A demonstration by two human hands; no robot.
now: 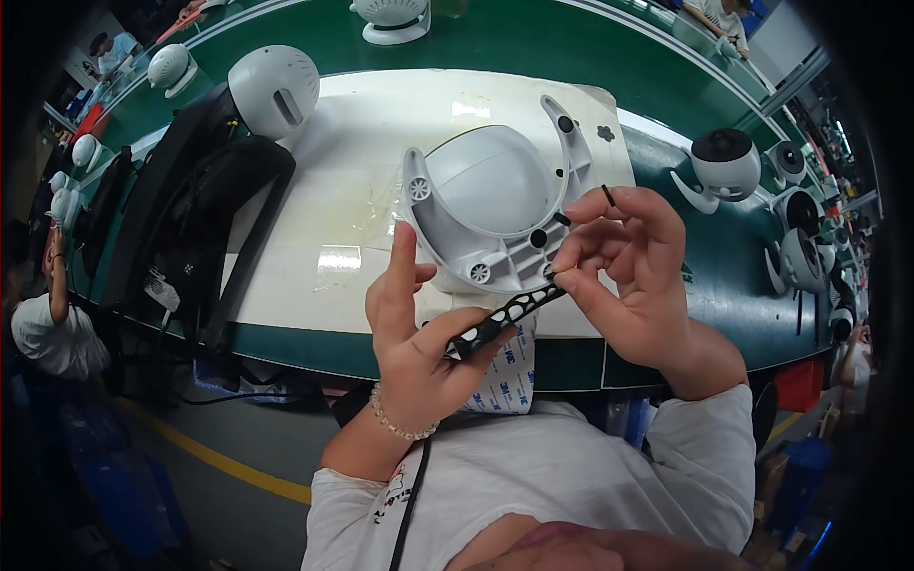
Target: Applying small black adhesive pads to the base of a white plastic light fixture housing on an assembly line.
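Only the head view here, looking straight down at the bench. The left hand [414, 328] is held palm-up with the fingers loosely spread, and a black strip punched with round holes [505, 316] lies across its fingertips, so it's resting there more than being gripped. The right hand [628, 271] has its thumb and forefinger pinched on the strip's far end, right where that end meets the lower edge of the white fan housing [495, 205]. There's also a small black stick-like bit [607, 195] poking up between the right hand's upper fingers; can't tell exactly what it is.

So the strip bridges the two hands, slanting up from the left palm toward the right fingertips, just in front of the housing. The housing itself sits on a white mat [362, 190] on the green tabletop [685, 257], dome side up, with a curved arm on each side and a few black round pads already on its rim. It's just beyond both hands, touching the right fingertips or very close to it.

Under the hands there's a sheet of white backing paper with blue print [509, 376] hanging off the tabletop edge. A beaded bracelet [400, 419] is on the left wrist. More round white fan units [274, 88] sit off to the left, some dark-faced ones [725, 162] to the right.
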